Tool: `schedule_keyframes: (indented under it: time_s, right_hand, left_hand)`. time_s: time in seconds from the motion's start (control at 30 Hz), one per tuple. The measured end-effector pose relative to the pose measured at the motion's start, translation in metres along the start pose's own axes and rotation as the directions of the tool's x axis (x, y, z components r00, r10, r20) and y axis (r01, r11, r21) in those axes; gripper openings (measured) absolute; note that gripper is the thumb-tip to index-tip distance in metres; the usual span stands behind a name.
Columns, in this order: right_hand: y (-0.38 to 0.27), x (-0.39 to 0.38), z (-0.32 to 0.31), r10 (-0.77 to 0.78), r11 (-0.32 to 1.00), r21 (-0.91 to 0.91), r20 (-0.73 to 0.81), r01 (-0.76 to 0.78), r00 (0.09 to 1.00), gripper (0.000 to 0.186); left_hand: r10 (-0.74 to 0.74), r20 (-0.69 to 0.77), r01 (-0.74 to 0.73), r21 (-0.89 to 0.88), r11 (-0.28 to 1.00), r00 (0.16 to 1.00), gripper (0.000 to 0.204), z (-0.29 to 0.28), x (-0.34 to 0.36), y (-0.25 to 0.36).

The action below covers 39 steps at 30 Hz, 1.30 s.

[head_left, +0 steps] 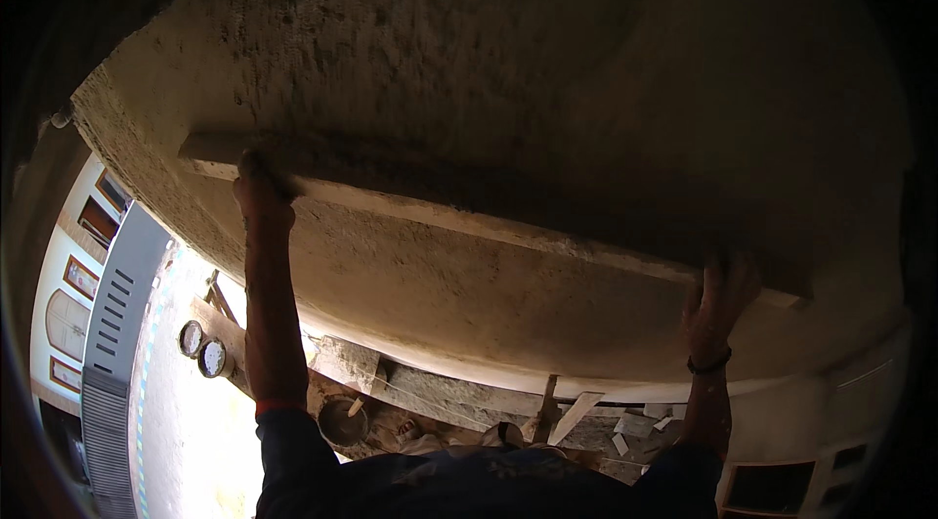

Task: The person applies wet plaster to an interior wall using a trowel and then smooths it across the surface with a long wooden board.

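Observation:
A long straight board [459, 218] lies across a rough plastered surface [508, 60] above me, sloping down slightly to the right. My left hand [262, 192] grips the board near its left end, fingers wrapped over it and partly in shadow. My right hand [721, 292] holds it near the right end, with the fingers bent over the edge. The plaster is darker and mottled beyond the board and smoother on the near side.
Below are scaffold planks [420, 380] with scattered offcuts, two buckets [213, 359] at the left and a round pan [342, 421] with a handled tool. A plaster edge [147, 157] runs along the left, beyond which a building [68, 324] and bright ground show.

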State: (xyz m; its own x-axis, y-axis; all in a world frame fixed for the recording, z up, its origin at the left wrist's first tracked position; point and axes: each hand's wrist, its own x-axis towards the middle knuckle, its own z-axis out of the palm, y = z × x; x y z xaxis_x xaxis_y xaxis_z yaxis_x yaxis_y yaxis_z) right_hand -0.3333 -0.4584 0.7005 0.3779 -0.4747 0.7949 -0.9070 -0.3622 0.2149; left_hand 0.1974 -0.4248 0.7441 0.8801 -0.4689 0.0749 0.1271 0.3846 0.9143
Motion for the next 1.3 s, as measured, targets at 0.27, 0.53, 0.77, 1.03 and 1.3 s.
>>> schedule_keyframes:
  time_s: [0.27,0.53,0.77,1.03,1.3]
  right_hand:
    - [-0.036,0.106,-0.052,-0.083,0.996,-0.039,-0.104,0.079,0.991,0.057]
    - [-0.003,0.050,-0.035,-0.043,0.998,-0.045,0.001,0.043,0.999,0.059]
    - [0.073,-0.030,-0.004,-0.057,0.995,-0.079,-0.026,0.054,0.998,0.058]
    - [0.017,0.092,-0.064,-0.047,0.994,-0.108,-0.144,0.032,0.988,0.053]
    - [-0.024,0.181,-0.105,-0.173,0.979,-0.145,-0.211,0.144,0.962,0.060]
  left_hand:
    - [-0.007,0.113,0.015,-0.072,0.997,0.994,0.039,-0.022,0.095,0.072]
    - [-0.050,0.170,0.056,-0.025,0.998,0.984,0.047,-0.011,0.033,0.032]
    - [-0.127,0.113,0.142,-0.137,0.980,0.985,0.058,0.023,-0.062,-0.028]
    - [0.084,0.180,-0.062,-0.121,0.991,0.980,0.051,0.016,0.023,0.077]
    - [0.016,0.194,0.000,-0.082,0.997,0.981,0.032,-0.003,0.112,0.143]
